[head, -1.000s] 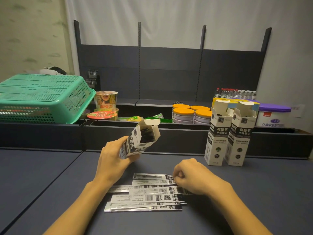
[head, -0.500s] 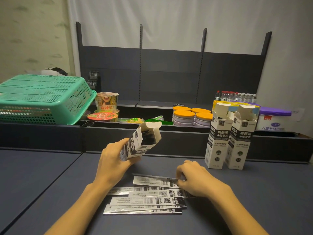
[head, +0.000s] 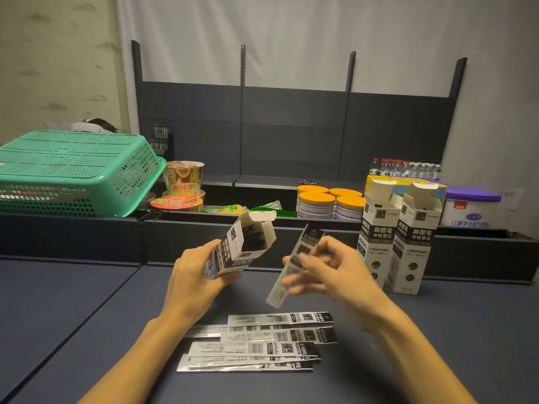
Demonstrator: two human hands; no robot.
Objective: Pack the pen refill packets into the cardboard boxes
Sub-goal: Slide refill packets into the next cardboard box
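So the left hand [head: 194,275] has an opened box [head: 239,248] tilted up over the tabletop [head: 70,310], and the right hand [head: 326,271] has one refill packet [head: 294,268] just right of it. More packets [head: 259,344] lie on the tabletop in front of both hands. Two more boxes [head: 399,240] stand upright side by side at the far right, and a basket [head: 73,170] sits upside down on the ledge at the far left.

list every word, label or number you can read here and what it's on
"刷题笔" over "中性替芯": front of each standing box.
"麻辣烫": noodle cup by the green basket.
Tub with purple lid: label too blurred to read.
Box in the left hand: print blurred.
Packet in the right hand, and the packets on the table: barcodes and fine print, too small to read.
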